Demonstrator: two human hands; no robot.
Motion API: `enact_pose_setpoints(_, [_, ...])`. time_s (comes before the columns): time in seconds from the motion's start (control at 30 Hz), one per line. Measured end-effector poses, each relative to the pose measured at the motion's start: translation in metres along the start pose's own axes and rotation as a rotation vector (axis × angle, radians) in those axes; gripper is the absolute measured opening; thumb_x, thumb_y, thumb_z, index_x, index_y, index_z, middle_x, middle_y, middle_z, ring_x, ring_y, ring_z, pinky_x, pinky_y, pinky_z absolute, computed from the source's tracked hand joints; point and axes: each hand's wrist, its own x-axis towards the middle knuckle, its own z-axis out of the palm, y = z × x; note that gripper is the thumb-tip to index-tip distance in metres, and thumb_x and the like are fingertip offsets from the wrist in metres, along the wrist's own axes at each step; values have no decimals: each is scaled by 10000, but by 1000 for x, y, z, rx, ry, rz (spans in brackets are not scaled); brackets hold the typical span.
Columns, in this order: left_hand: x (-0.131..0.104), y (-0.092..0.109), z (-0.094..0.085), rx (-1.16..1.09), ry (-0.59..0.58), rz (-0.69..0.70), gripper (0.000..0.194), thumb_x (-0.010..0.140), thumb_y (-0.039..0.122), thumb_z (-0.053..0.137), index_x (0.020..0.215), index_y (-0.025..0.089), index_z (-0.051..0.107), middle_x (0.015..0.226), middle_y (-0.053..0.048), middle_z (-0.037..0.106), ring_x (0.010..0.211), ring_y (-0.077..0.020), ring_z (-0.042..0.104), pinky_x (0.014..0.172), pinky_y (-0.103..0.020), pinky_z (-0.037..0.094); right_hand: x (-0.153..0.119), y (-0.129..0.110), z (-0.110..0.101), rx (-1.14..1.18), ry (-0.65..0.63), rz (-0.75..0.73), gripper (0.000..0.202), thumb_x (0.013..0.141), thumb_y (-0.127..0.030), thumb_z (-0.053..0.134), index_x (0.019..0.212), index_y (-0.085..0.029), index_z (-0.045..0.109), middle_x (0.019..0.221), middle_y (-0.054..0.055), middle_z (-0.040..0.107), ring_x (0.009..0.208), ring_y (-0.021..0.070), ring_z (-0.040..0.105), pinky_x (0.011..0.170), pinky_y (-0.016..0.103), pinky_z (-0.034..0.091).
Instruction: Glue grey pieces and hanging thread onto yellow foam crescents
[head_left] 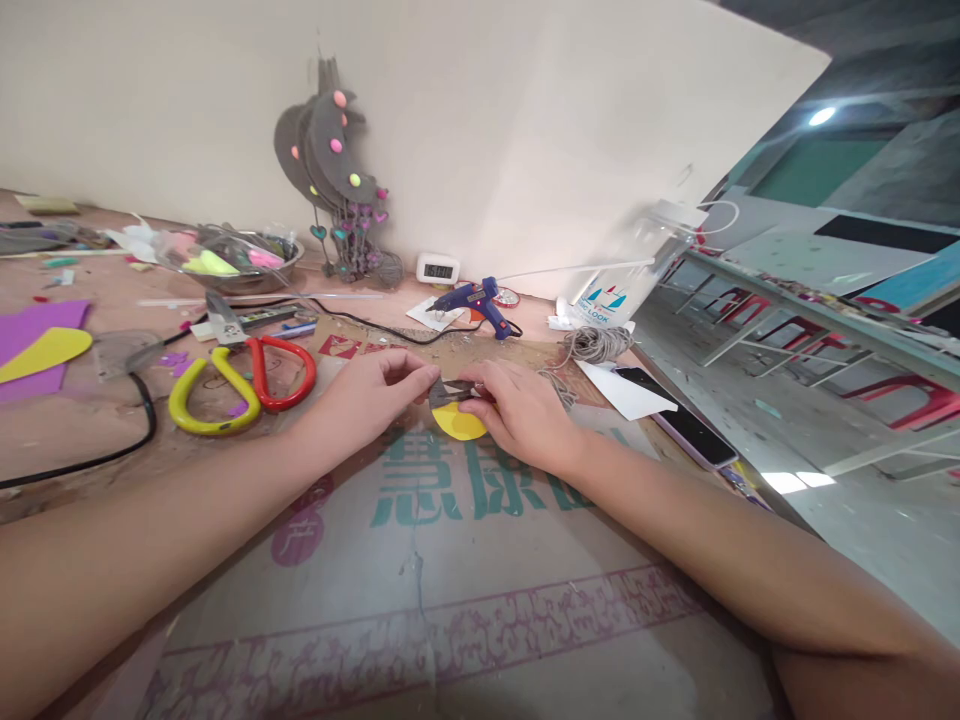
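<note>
A small yellow piece (pixel 459 422) with a grey piece (pixel 437 396) along its upper left edge is between the two hands over the printed board. My left hand (pixel 396 388) pinches the grey piece's upper left end between thumb and fingertips. My right hand (pixel 514 405) is closed at the right edge of the yellow piece, thumb beside it and fingers above. Dark, thin shapes show between the fingertips of both hands; their exact form is too small to tell.
Yellow-handled (pixel 214 400) and red-handled scissors (pixel 283 375) lie left. Behind are a blue glue gun (pixel 480 302), a white clock (pixel 438 269) and a bowl (pixel 229 265). Grey string (pixel 600 343), a clear jug (pixel 630 262) and a phone (pixel 686 420) are right. Grey crescents (pixel 330 150) stand against the wall.
</note>
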Motion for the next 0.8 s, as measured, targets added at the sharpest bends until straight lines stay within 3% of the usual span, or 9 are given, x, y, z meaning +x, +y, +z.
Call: enact_pose_setpoints(0.8, [2, -2, -1, 56, 28, 22, 354, 750, 513, 505, 743, 183, 633, 669, 8, 633, 582, -114, 516, 527, -209, 389, 0, 2, 1, 9, -74, -24, 275, 906, -341, 407, 1027, -137, 546, 898, 88, 636, 801, 187, 555, 679, 301, 407])
